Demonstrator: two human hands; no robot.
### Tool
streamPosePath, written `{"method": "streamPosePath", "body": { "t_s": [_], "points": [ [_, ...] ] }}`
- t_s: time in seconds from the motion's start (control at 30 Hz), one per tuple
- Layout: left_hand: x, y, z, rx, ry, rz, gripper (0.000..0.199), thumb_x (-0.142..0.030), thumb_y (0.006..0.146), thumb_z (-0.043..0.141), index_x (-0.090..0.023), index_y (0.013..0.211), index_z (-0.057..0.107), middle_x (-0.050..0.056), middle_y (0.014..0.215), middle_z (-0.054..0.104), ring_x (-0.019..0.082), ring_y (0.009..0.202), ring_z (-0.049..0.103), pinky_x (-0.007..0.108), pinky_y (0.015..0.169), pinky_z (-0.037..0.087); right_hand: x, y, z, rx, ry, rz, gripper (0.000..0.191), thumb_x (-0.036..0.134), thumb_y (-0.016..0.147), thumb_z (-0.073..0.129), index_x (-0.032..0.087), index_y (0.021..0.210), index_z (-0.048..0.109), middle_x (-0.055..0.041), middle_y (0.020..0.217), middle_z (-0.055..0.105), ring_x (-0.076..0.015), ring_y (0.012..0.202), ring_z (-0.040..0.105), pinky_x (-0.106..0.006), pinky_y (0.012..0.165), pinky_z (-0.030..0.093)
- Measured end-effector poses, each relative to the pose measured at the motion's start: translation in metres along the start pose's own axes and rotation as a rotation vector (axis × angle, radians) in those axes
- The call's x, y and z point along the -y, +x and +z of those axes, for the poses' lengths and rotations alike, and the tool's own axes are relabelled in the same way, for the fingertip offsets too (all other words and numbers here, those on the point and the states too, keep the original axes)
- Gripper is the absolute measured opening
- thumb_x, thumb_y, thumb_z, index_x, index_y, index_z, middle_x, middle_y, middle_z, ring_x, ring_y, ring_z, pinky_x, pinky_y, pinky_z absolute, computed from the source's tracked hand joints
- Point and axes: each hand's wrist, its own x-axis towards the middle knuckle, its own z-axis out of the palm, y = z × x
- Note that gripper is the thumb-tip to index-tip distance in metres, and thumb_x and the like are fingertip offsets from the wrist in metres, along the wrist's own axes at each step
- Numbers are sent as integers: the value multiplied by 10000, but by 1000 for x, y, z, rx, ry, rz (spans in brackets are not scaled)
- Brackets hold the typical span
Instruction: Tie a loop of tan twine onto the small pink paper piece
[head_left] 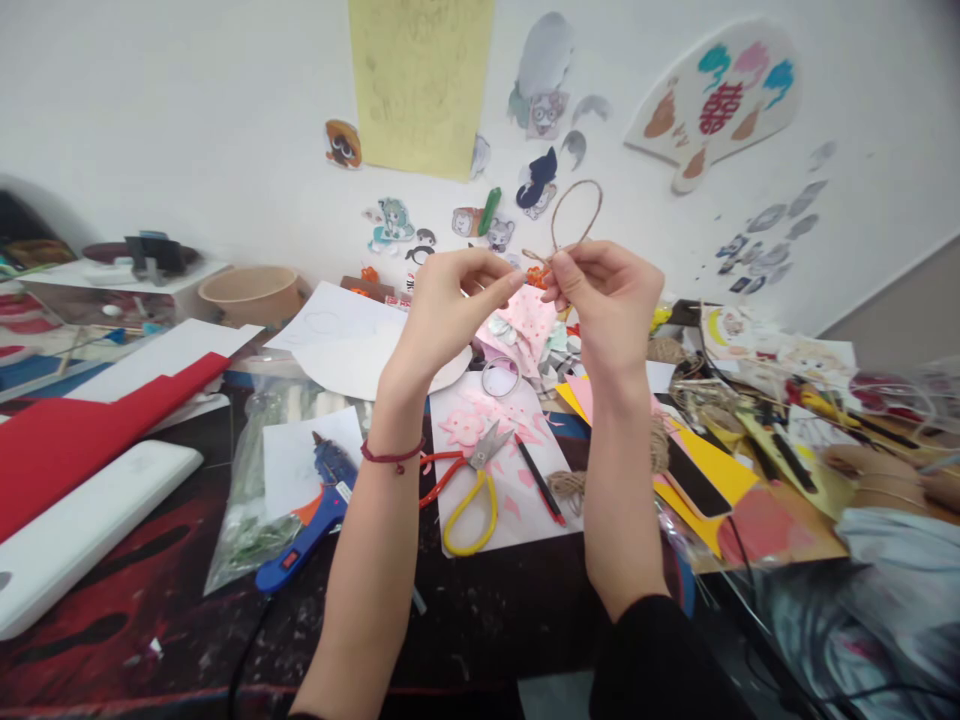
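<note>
My right hand (611, 300) is raised above the table, thumb and fingers pinched on a thin brown twine (589, 182). The twine rises from the pinch in an open loop, and a short bit sticks out to the left. Close beside it, my left hand (454, 305) has its thumb and fingertips together; whatever they hold is too small to make out. Below the hands, scissors (486, 450) with one red and one yellow handle lie spread on white paper (487, 535) with pink drawn shapes. A dark pencil or pen (538, 480) with red ends lies alongside.
A blue glue gun (304, 540) rests at left on a plastic bag (232, 540). Further left are red sheet material (112, 430) and a long white case (97, 535). At right lie a phone (697, 475), yellow paper (739, 480) and what looks like another person's hand (881, 485).
</note>
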Motion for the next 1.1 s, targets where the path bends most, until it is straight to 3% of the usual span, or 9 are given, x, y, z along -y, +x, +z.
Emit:
{"method": "streamPosePath", "body": {
  "t_s": [0.5,0.97,1.1],
  "points": [
    [-4,2,7,25,-26,18,177,-265,884,684,-196,730,735,29,792,762,132,705,612,268,618,459,-4,1,-2,54,59,-8,257,494,820,795,251,829,714,22,711,677,-102,542,605,-272,472,486],
    [1,-3,-16,266,67,-58,114,-222,873,648,-147,827,720,53,843,738,133,740,638,253,647,479,0,2,-2,-2,90,-30,204,383,811,826,209,800,719,31,657,681,-88,515,612,-235,457,456],
    [3,-3,-13,253,10,-98,93,-216,867,654,-144,833,702,38,798,698,128,718,608,257,626,458,2,1,-2,43,51,-26,228,425,803,823,220,805,723,30,666,686,-90,530,622,-235,474,486]
  ]
}}
